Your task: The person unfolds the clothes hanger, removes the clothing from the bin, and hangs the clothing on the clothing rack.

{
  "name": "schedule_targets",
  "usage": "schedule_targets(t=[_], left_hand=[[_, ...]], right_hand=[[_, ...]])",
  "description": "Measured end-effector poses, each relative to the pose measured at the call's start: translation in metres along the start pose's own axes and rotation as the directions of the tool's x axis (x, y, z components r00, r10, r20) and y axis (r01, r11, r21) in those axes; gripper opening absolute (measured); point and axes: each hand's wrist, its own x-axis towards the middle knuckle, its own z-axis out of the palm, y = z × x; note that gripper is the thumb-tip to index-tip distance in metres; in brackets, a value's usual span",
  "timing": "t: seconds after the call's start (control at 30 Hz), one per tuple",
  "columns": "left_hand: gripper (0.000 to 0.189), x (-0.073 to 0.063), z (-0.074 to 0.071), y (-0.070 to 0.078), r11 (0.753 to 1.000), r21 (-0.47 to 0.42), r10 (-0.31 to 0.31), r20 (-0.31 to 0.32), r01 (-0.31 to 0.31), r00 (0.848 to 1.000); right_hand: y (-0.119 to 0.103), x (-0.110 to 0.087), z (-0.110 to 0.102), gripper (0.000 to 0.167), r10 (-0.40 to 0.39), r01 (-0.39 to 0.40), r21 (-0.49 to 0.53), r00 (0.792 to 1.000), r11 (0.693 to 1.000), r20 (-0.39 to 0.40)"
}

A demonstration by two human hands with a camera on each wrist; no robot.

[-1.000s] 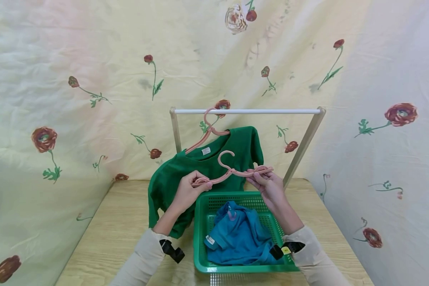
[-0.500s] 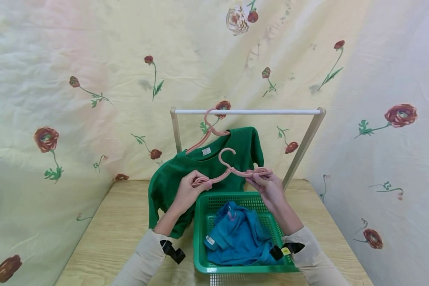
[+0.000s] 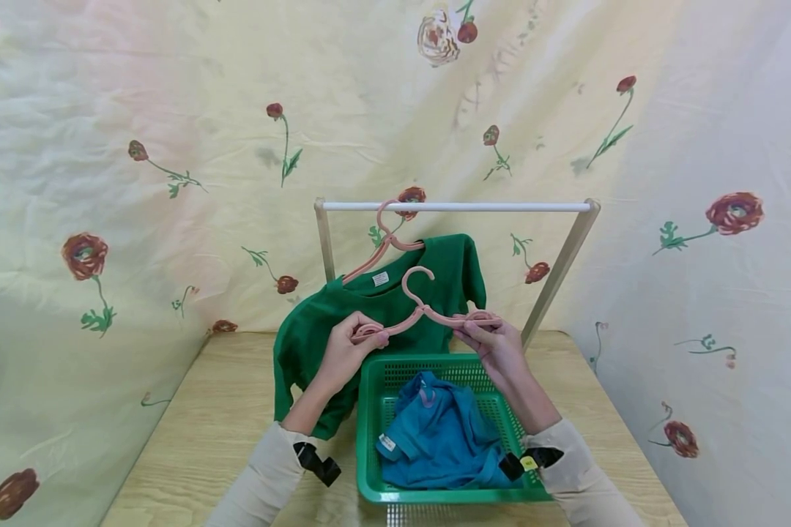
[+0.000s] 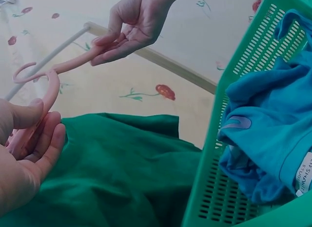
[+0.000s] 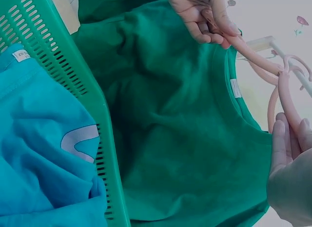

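Observation:
Between both hands a pink clothes hanger (image 3: 424,310) is held up, its hook pointing upward. My left hand (image 3: 345,353) pinches the hanger's left end between thumb and fingers. At the other end my right hand (image 3: 499,347) grips it the same way, as the left wrist view also shows. Behind the hanger, a green shirt (image 3: 376,300) with a white neck label hangs tilted on a second pink hanger (image 3: 385,238). Below the hands, a crumpled blue shirt (image 3: 442,432) lies in a green plastic basket (image 3: 364,439).
The second hanger hooks over the white rail (image 3: 488,206) of a small rack with wooden posts (image 3: 560,274). Rack and basket stand on a light wooden table (image 3: 191,424). A flower-patterned cloth (image 3: 204,88) surrounds the table at the back and sides.
The held hanger has risen slightly at its middle and hook, with both hands keeping their grip on its ends. Shirts, basket and rack stay where they were.

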Motion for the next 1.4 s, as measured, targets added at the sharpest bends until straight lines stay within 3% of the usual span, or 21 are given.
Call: schedule_targets(t=[0.5,0.77,1.0,1.13,1.2,1.3,1.4], left_hand=[[0.019,0.004,-0.003,0.002,0.999,-0.035,-0.012,0.014,0.012,1.0],[0.018,0.008,-0.012,-0.001,0.999,-0.03,-0.02,0.051,0.021,0.999],[0.014,0.011,-0.019,-0.004,0.998,0.057,-0.009,0.06,0.006,0.998],[0.011,0.011,-0.02,-0.005,0.991,0.132,0.008,0.063,-0.016,0.998],[0.009,0.01,-0.02,-0.006,0.987,0.155,0.022,0.073,-0.033,0.997],[0.009,0.01,-0.02,-0.007,0.985,0.162,0.035,0.086,-0.049,0.996],[0.01,0.01,-0.02,-0.008,0.985,0.163,0.044,0.083,-0.057,0.996]], right_hand=[[0.003,0.004,-0.003,0.026,0.005,0.0,-0.077,0.998,0.997,0.07],[0.006,0.009,-0.003,0.024,0.032,-0.029,-0.153,0.999,0.988,0.017],[0.005,0.01,-0.004,0.022,0.073,-0.073,-0.288,0.997,0.955,-0.011],[0.004,0.01,-0.006,0.019,0.095,-0.092,-0.384,0.995,0.919,-0.012],[0.002,0.011,-0.007,0.013,0.092,-0.091,-0.458,0.996,0.884,-0.021],[-0.002,0.013,-0.007,0.006,0.066,-0.07,-0.599,0.997,0.797,-0.028],[-0.007,0.015,-0.006,0.019,0.042,-0.045,-0.721,0.999,0.691,-0.022]])
